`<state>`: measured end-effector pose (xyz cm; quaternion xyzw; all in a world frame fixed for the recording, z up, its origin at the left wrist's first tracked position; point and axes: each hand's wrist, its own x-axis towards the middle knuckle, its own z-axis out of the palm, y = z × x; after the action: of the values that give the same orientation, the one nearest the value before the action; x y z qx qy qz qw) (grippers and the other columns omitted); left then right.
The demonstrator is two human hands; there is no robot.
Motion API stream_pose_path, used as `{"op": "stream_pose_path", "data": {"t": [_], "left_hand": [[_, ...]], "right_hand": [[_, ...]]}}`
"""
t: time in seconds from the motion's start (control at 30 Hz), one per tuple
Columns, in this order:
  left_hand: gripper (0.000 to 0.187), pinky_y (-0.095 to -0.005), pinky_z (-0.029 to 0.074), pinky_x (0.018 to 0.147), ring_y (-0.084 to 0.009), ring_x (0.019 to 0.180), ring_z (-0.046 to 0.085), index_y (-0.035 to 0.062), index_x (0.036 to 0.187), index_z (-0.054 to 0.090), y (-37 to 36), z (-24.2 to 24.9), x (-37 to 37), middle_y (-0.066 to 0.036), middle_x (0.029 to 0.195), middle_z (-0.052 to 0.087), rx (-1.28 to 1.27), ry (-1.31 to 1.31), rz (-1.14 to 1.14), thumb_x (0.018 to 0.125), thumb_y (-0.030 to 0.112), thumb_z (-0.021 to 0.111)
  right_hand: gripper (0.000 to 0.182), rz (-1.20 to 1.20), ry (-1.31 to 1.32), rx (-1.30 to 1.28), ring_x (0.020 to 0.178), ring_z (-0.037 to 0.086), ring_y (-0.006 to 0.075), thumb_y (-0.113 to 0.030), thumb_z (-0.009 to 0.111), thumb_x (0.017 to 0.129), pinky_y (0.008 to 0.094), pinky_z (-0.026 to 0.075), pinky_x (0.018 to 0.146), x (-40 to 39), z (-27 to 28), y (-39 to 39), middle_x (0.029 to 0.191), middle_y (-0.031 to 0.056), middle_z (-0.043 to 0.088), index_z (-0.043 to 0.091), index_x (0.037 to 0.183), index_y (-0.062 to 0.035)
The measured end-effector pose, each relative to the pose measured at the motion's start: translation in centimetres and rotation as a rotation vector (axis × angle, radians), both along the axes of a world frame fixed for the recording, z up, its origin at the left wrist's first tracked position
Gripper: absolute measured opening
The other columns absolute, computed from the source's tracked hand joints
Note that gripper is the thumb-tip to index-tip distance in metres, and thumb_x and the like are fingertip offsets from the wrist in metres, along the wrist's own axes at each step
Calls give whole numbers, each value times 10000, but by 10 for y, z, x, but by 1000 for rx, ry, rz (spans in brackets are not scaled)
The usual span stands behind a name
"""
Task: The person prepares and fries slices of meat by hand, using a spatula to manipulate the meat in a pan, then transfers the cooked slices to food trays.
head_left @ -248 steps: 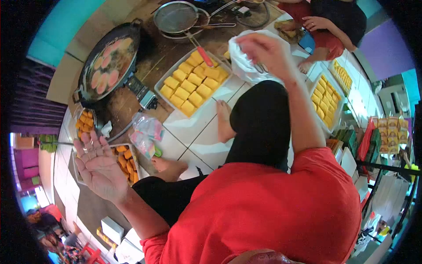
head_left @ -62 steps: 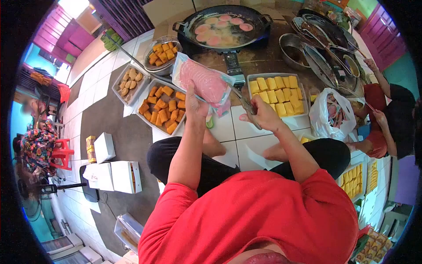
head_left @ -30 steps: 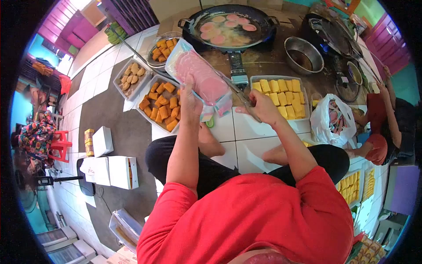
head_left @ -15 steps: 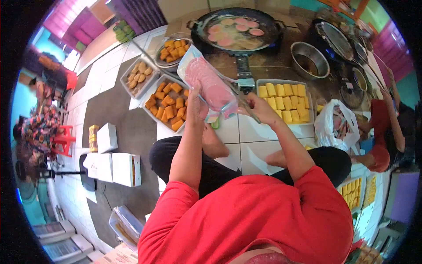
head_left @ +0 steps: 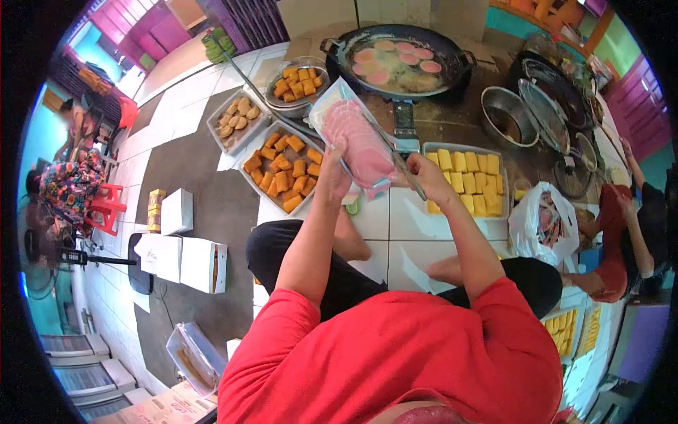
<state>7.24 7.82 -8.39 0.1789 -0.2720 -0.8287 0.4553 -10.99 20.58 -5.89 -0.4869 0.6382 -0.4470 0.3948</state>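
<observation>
My left hand (head_left: pixel 335 173) is closed on the lower left side of a clear plastic pack of round pink meat slices (head_left: pixel 360 141), tilted up toward the wok. Close to the pack's lower right end, my right hand (head_left: pixel 429 177) is closed around a long, thin metal utensil (head_left: pixel 397 150). The utensil runs along the pack's right side; its exact kind is hard to make out. Beyond the pack, several pink rounds (head_left: pixel 405 47) lie in bubbling oil in a large black wok (head_left: pixel 339 60).
Left of the pack are tubs of orange-brown fried pieces (head_left: pixel 282 168) and pale round pieces (head_left: pixel 235 119), plus a bowl of fried pieces (head_left: pixel 295 83). To the right stand a tub of yellow rolls (head_left: pixel 466 177), a metal pot (head_left: pixel 498 116) and a white plastic bag (head_left: pixel 540 222). Another person (head_left: pixel 628 226) sits far right.
The camera view has shifted, so the surroundings sit slightly further right and lower. Both hands keep their hold; the utensil now lies more along the pack's right side.
</observation>
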Motion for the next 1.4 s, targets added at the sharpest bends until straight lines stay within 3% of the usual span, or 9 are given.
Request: {"op": "stream_pose_path", "data": {"t": [0.1,0.33,0.43,0.73,0.87,0.97,1.17,1.27,1.4], "left_hand": [[530,-386,439,996,-229,1146,536,75,1351,394,1,5,4,-70,1255,539,-22,28,-13,900,217,633],[573,-389,437,1001,-232,1147,535,81,1345,396,7,8,-1,-71,1253,537,3,51,-117,868,223,681],[537,-396,436,1004,-236,1128,550,53,1309,433,6,9,-4,-82,1220,562,-28,-15,-61,872,251,673],[481,-378,470,965,-212,1108,562,88,1308,448,-25,29,5,-59,1211,570,26,-134,-85,885,178,657],[447,-357,484,933,-188,1064,586,82,1274,474,-35,59,17,-44,1176,591,-68,-303,-154,882,188,660],[433,-345,488,923,-178,1058,588,76,1263,480,-54,59,24,-44,1176,591,-104,-358,-193,886,197,656],[551,-366,475,944,-192,1086,575,100,1333,414,-84,53,29,-59,1214,569,-200,-441,-308,868,225,683],[592,-359,465,956,-190,1103,562,96,1357,388,-89,52,26,-56,1229,558,-218,-472,-314,867,245,686],[654,-349,449,973,-181,1120,547,82,1390,345,-104,47,24,-55,1247,548,-258,-548,-359,866,273,688]], "right_hand": [[468,48,-152,-45,564,405,50,-434,809,714,216,314,491,8,12,3,644,-33,449,504,786,-86],[424,82,-352,-3,625,413,48,-437,730,803,198,331,532,9,4,4,733,-37,448,495,894,-96],[546,77,-242,32,738,501,70,-470,757,764,206,410,638,0,8,6,854,10,567,580,1040,-33],[480,89,-346,61,498,436,52,-507,743,765,206,357,453,-3,11,-28,609,-49,455,525,830,-84],[468,125,-381,29,495,445,50,-512,730,778,202,354,453,-4,9,-50,603,-49,467,514,824,-99],[369,164,-323,99,517,435,43,-417,692,848,210,361,477,-13,5,-61,647,-54,452,512,869,-95],[393,160,-290,96,518,434,36,-452,695,830,197,359,478,-23,13,-74,654,-61,460,524,870,-100],[435,174,-281,115,477,444,40,-500,723,789,193,346,446,-33,6,-83,573,-66,481,510,780,-121],[396,194,-234,163,527,449,37,-463,691,830,200,358,485,-48,6,-85,640,-51,475,524,854,-106]]}}
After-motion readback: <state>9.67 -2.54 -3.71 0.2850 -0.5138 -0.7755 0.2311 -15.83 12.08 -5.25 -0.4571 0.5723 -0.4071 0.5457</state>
